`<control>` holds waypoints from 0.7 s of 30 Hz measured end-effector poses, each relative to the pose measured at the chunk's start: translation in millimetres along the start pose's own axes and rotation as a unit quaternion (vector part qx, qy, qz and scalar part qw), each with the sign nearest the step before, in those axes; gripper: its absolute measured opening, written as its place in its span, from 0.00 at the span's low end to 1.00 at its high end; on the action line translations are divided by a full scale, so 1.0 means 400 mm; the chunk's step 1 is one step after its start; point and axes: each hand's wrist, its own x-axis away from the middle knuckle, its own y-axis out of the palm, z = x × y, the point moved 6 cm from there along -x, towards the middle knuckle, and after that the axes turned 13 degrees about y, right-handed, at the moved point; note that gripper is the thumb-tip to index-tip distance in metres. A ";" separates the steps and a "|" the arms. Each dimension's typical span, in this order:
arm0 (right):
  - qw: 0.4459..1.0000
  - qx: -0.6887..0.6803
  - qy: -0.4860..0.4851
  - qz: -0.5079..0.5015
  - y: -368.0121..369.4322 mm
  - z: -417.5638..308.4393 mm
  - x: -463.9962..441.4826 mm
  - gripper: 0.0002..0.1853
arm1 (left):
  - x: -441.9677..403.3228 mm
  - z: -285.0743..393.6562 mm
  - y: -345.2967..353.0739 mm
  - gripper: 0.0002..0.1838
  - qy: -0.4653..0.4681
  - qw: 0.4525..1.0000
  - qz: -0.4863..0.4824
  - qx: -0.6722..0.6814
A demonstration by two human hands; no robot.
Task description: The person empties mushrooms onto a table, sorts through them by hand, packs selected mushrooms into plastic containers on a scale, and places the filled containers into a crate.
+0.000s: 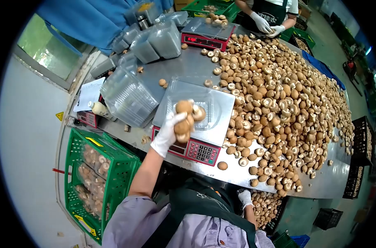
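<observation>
My left hand (168,134), in a white glove, is closed around several brown mushrooms (184,120) above a red scale (202,152) with a steel plate. Under them on the plate lies an open clear plastic tray (202,109). My right hand (245,198), also gloved, is low beside the table's front edge, next to a dark crate of mushrooms (265,206). Its fingers are too small and shaded to make out. A large heap of mushrooms (279,99) spreads over the table to the right of the scale.
Stacked clear trays (128,97) stand left of the scale. A green crate (103,182) with packed mushrooms is at the lower left. Behind are a second red scale (204,39) and a co-worker's gloved hands (268,27). Dark crates (361,140) stand at the right.
</observation>
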 end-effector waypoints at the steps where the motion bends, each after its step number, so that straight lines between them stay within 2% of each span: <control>1: 1.000 0.019 -0.011 -0.004 -0.001 0.026 0.010 0.14 | -0.036 0.010 -0.007 0.26 0.050 0.996 0.027 -0.067; 2: 0.995 0.062 -0.075 0.026 -0.009 0.028 0.019 0.13 | -0.067 0.006 -0.023 0.22 0.082 0.974 -0.009 -0.212; 3: 0.999 -0.017 -0.034 0.023 -0.022 0.072 0.025 0.13 | -0.092 0.010 -0.021 0.22 0.190 0.907 -0.048 -0.372; 4: 0.998 -0.044 -0.008 0.046 -0.059 0.087 0.051 0.13 | -0.099 -0.007 -0.018 0.23 0.211 0.813 -0.082 -0.536; 5: 0.995 -0.071 0.016 0.069 -0.100 0.095 0.078 0.13 | -0.099 -0.024 -0.012 0.24 0.231 0.687 -0.109 -0.680; 7: 0.991 -0.088 0.094 0.046 -0.182 0.109 0.130 0.15 | -0.099 -0.066 -0.019 0.24 0.204 0.665 -0.133 -0.706; 8: 0.984 -0.130 0.113 0.041 -0.201 0.139 0.135 0.16 | -0.092 -0.052 -0.006 0.24 0.180 0.681 -0.115 -0.701; 9: 0.976 -0.172 0.130 0.034 -0.215 0.165 0.141 0.17 | -0.089 -0.051 -0.005 0.25 0.172 0.662 -0.108 -0.721; 10: 0.981 -0.150 0.099 0.071 -0.304 0.117 0.200 0.18 | -0.085 -0.040 -0.001 0.23 0.212 0.651 -0.091 -0.724; 11: 0.979 -0.162 0.099 0.080 -0.345 0.113 0.221 0.17 | -0.078 -0.032 0.006 0.22 0.248 0.638 -0.075 -0.725; 13: 0.982 -0.108 0.030 0.151 -0.411 0.106 0.240 0.16 | -0.059 0.005 0.051 0.18 0.332 0.632 -0.074 -0.697; 14: 0.976 -0.157 0.028 0.148 -0.440 0.102 0.259 0.15 | -0.023 0.022 0.097 0.14 0.393 0.652 -0.029 -0.648; 15: 0.981 -0.127 0.020 0.145 -0.502 0.056 0.299 0.15 | -0.003 0.025 0.144 0.12 0.397 0.707 -0.049 -0.583; 17: 0.978 -0.142 -0.010 0.153 -0.598 -0.017 0.363 0.13 | 0.050 -0.063 0.221 0.09 0.327 0.759 -0.149 -0.543; 18: 0.973 -0.141 -0.033 0.182 -0.616 -0.030 0.364 0.12 | 0.086 -0.135 0.246 0.08 0.303 0.768 -0.200 -0.527; 19: 0.967 -0.140 -0.053 0.207 -0.625 -0.040 0.368 0.11 | 0.129 -0.201 0.270 0.10 0.240 0.768 -0.267 -0.531; 21: 0.959 -0.130 -0.075 0.239 -0.643 -0.067 0.371 0.09 | 0.206 -0.346 0.272 0.19 0.109 0.681 -0.395 -0.607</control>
